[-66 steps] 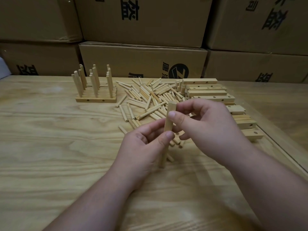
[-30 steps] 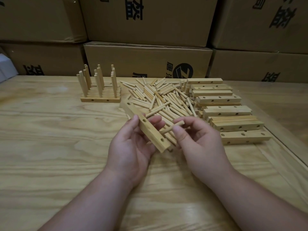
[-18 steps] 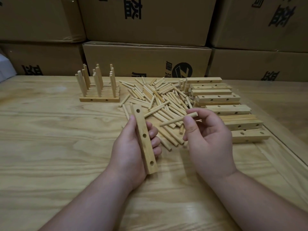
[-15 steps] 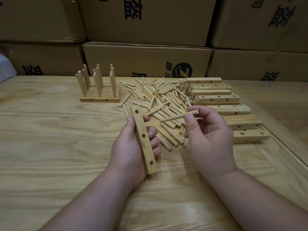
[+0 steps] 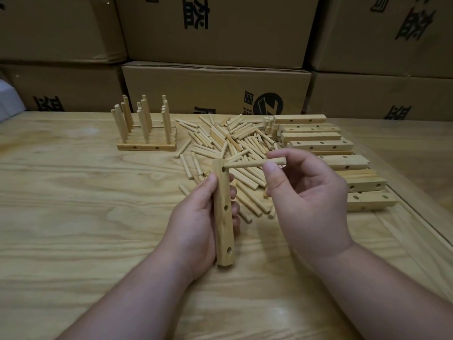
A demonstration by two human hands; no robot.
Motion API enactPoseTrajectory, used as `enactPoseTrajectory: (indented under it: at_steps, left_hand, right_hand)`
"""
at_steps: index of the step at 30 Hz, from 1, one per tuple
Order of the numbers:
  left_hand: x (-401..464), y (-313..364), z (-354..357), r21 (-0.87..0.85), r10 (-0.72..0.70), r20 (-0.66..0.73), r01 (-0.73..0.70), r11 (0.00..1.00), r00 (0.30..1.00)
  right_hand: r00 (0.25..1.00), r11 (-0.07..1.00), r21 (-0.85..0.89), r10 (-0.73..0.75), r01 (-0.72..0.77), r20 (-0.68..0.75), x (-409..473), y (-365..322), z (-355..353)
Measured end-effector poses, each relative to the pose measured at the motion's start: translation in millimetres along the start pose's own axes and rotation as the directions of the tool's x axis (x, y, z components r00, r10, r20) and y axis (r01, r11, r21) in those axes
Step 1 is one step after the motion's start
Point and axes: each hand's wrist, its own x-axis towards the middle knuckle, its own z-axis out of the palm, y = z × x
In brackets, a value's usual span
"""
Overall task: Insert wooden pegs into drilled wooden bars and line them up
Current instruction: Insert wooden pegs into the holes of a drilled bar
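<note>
Gripping the pale drilled wooden bar (image 5: 223,217) upright above the light wooden table (image 5: 73,217), the left hand (image 5: 196,224) curled around it. The right hand (image 5: 304,200) pinched a round wooden peg (image 5: 247,164), its tip apparently entering the bar's top hole.

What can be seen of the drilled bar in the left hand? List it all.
The bar is a short, square-edged length of pale wood with visible grain. Three round holes show along the face turned to the camera: one near the far end, one mid-length, one near the near end. The left hand grips it, thumb on its left side, fingers curled behind, holding it above the table and pointing away from the person. A peg, pinched by the right hand, meets the far hole; how deep it sits is unclear.
</note>
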Motion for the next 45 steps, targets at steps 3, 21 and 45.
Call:
enactPoseTrajectory:
  at_steps: [3,21,45]
  left_hand:
    - [-0.3,-0.3,0.0,0.011,-0.001,-0.016,0.001,1.0,1.0]
    - [0.2,-3.9,-2.3,0.065,0.072,0.084,-0.077,0.995,0.994]
    - [1.6,-3.8,-7.8,0.088,0.051,0.193,-0.069,0.994,0.98]
  right_hand:
    - [0.999,0.999,-0.022,-0.032,0.032,0.031,0.4,0.3,-0.5]
    - [1.0,1.0,-0.011,-0.019,0.019,0.014,4.2,1.1,-3.2]
    - [0.991,1.0,0.002,0.006,-0.006,0.137,14.4,-0.5,-11.3]
